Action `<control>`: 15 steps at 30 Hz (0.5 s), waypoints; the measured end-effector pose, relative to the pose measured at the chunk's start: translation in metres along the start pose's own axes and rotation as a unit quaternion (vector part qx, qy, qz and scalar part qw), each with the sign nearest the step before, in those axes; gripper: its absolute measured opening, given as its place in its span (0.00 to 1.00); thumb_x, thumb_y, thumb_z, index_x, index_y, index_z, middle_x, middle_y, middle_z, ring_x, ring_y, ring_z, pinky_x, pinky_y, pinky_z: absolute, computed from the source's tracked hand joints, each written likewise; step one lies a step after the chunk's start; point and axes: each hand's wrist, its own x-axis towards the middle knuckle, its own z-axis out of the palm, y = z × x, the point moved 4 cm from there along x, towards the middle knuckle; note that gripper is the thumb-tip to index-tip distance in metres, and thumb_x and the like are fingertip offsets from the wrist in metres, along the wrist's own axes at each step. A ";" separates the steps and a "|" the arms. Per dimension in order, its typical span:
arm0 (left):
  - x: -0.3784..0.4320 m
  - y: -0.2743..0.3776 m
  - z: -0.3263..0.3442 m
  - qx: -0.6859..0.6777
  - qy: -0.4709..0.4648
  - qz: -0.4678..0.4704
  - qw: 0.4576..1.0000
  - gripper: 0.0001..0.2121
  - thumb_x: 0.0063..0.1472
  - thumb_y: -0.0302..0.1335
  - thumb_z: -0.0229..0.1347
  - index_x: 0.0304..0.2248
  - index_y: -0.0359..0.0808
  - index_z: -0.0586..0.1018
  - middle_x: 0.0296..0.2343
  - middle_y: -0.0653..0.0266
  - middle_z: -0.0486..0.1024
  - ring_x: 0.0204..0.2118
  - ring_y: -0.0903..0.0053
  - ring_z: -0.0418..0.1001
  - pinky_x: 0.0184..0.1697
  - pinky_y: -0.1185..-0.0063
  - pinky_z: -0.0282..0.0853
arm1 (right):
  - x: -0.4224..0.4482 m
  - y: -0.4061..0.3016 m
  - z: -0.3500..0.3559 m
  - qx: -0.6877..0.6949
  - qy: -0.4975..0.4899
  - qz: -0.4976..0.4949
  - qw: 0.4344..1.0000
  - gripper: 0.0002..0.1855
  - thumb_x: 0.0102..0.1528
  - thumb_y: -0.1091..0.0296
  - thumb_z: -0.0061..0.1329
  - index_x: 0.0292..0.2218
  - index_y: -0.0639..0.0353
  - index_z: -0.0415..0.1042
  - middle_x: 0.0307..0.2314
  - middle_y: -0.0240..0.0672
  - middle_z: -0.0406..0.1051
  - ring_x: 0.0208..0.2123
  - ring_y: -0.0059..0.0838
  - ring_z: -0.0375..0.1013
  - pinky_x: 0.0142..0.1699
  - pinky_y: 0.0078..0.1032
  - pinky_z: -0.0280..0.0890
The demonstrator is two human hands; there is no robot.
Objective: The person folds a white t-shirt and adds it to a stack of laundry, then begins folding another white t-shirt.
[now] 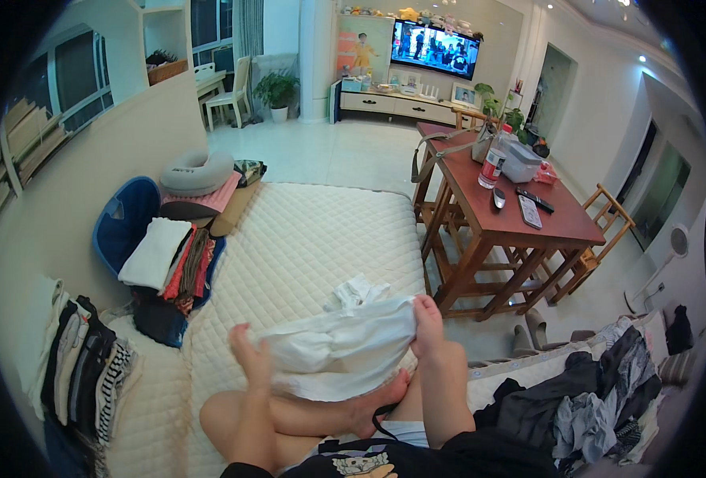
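A white cloth garment (341, 349) is stretched across the space above my crossed legs. My right hand (427, 322) grips its upper right corner. At the garment's left edge is my left hand (251, 352), fingers raised and somewhat blurred; whether it pinches the cloth cannot be made out. Just beyond the garment, a small crumpled white cloth (360, 291) lies on the quilted cream mattress pad (329, 233).
Folded clothes (155, 251) sit in a blue fabric bin (123, 224) at the left, with another folded row (84, 364) nearer me. A loose clothes pile (597, 388) lies at right. Beyond it stands a red-brown wooden table (466, 197) holding a bottle (492, 164) and phone (530, 211).
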 end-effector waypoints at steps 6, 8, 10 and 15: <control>-0.072 0.124 0.035 -0.489 -0.408 -0.068 0.768 0.08 0.54 0.23 0.46 0.34 0.30 0.71 0.32 0.62 0.71 0.36 0.80 0.68 0.39 0.84 0.61 | -0.045 0.032 0.044 -0.162 -0.224 0.035 0.960 0.05 0.54 0.69 0.40 0.33 0.59 0.63 0.25 0.24 0.64 0.26 0.13 0.62 0.31 0.12 0.59; -0.087 0.101 0.058 -0.371 -0.528 -0.213 0.734 0.07 0.54 0.23 0.47 0.33 0.31 0.71 0.26 0.66 0.71 0.33 0.79 0.68 0.37 0.84 0.61 | -0.079 0.039 0.069 -0.170 -0.330 0.096 0.924 0.06 0.54 0.68 0.39 0.33 0.59 0.63 0.23 0.25 0.63 0.26 0.13 0.62 0.31 0.14 0.59; -0.132 0.124 0.089 -0.396 -0.614 -0.324 0.602 0.10 0.55 0.27 0.43 0.33 0.31 0.71 0.26 0.66 0.72 0.32 0.79 0.68 0.37 0.84 0.62 | -0.111 0.028 0.089 -0.331 -0.399 0.042 0.854 0.07 0.54 0.67 0.39 0.33 0.60 0.63 0.23 0.29 0.64 0.27 0.16 0.63 0.31 0.17 0.60; -0.219 0.173 0.141 -0.419 -0.666 -0.448 0.425 0.19 0.56 0.36 0.34 0.33 0.31 0.72 0.27 0.64 0.72 0.31 0.77 0.68 0.37 0.82 0.62 | -0.174 0.017 0.109 -0.261 -0.562 0.057 0.782 0.08 0.54 0.65 0.38 0.32 0.60 0.62 0.24 0.35 0.65 0.27 0.25 0.64 0.34 0.22 0.60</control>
